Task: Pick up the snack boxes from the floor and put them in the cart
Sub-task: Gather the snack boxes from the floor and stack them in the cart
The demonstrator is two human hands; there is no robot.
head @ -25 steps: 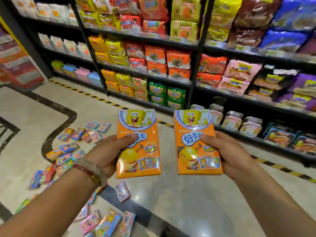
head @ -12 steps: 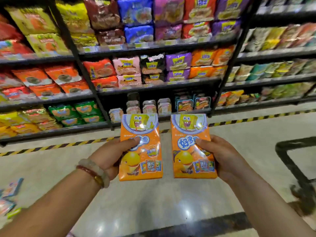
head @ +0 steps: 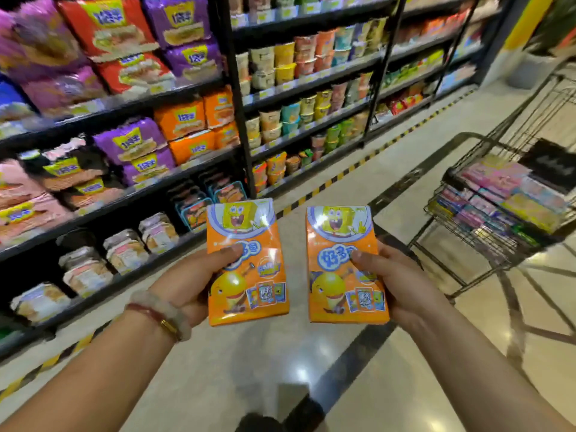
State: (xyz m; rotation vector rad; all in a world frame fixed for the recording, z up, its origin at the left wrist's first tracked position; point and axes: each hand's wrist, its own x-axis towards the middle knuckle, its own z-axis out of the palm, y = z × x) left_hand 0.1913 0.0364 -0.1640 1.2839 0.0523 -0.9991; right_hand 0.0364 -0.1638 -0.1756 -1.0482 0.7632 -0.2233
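Now, grip: left hand [head: 190, 291] holds left snack box [head: 247, 265]; right hand [head: 402, 285] holds right snack box [head: 346, 265], thumbs across fronts.
Location: both boxes raised, left of cart [head: 467, 222], apart from it.
Risk: glossy film may slide under thumbs; a loose drop could hit the wire rim.
Materials: flat orange cartons; wire-mesh basket; polished floor [head: 389, 385].

Just one view here, a wide-angle head cam looking forward and down over both forearms. The hands sit close up at center frame, shelves [head: 187, 126] curve off to the left, and a wire cart [head: 486, 219] sits further off on the right.
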